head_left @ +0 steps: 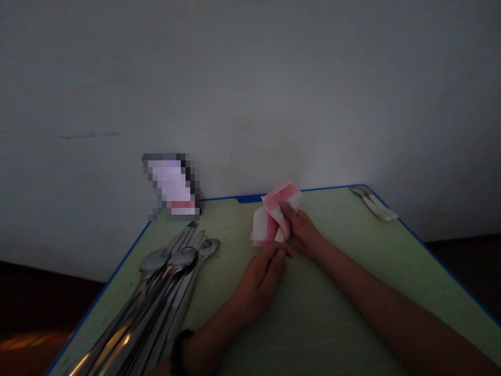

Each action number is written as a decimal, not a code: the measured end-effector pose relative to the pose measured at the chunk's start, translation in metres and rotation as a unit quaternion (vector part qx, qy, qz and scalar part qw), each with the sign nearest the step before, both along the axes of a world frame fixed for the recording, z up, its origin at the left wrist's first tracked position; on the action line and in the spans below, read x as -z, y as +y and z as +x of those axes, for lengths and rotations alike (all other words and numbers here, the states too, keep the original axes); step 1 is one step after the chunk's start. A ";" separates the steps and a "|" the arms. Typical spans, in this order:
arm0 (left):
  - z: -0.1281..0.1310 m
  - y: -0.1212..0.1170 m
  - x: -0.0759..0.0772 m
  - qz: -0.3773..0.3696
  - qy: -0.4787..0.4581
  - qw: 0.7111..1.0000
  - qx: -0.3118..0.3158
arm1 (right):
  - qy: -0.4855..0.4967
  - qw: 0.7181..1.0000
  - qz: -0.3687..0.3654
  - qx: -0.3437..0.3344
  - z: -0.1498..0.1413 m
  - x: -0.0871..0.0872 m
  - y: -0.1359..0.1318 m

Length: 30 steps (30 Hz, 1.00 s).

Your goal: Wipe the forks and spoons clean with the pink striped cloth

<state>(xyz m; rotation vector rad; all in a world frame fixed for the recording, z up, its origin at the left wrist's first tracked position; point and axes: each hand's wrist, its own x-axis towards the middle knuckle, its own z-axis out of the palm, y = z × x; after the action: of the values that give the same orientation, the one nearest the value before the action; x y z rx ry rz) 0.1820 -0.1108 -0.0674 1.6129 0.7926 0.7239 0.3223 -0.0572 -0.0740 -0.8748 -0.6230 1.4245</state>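
Observation:
A pink and white cloth [267, 224] is folded around the upper part of a slim piece with a white handle [279, 234], above the middle of the table. My right hand [303, 230] grips the cloth, its thumb pressed on the fabric. Just below, my left hand [261, 279] is closed around the lower end of the white handle. The other end of the piece is hidden in the cloth, so its kind does not show. A dark band circles my left wrist.
Long metal utensils [174, 282], several of them spoon-like, lie heaped on the table's left side. White-handled forks [373, 203] rest at the far right corner. A blurred-out phone-like device [171, 183] leans at the back left. Behind the blue-edged table [332, 209] stands a grey wall [250, 94].

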 end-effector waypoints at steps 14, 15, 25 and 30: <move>0.004 0.002 -0.006 -0.003 0.015 1.000 0.005 | 0.213 0.975 -0.056 -0.009 0.008 0.002 0.008; 0.003 0.002 -0.007 0.002 0.021 1.000 0.010 | 0.231 0.971 -0.062 -0.017 0.010 0.002 0.009; -0.002 -0.005 -0.009 -0.007 -0.009 0.999 0.048 | 0.224 0.970 -0.086 -0.038 0.010 -0.002 0.009; 0.006 0.000 -0.003 -0.002 -0.041 0.999 -0.009 | 0.190 0.978 -0.067 -0.048 0.009 -0.002 0.008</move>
<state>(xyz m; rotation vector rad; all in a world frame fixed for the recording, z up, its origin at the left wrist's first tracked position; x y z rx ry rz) 0.1876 -0.1105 -0.0646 1.5643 0.7487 0.7965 0.3310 -0.0493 -0.0719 -0.6566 -0.2847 1.6830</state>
